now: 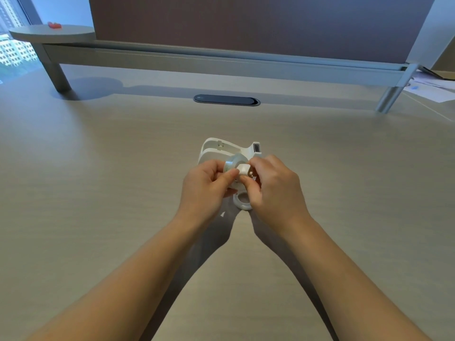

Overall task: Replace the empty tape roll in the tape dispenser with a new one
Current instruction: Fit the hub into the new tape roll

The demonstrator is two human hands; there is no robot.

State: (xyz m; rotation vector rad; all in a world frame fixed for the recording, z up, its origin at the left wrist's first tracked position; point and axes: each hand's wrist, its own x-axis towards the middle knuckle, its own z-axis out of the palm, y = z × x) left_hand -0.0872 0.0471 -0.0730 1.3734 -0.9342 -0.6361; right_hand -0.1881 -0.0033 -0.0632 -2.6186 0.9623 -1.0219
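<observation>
Tape dispenser (221, 150), smooth white plastic with curved sides, sits on a pale wood-grain desk (98, 193) just beyond both hands. The left hand (205, 185) pinches a translucent tape roll (232, 163); the right hand (273, 188) grips a white plastic hub (245, 169). Another ring-shaped roll (242, 201) lies flat beneath them.

Two bare forearms reach in from the lower frame, no sleeves, watch or rings; left hand (205, 187) and right hand (272, 185) ungloved, nails short.
</observation>
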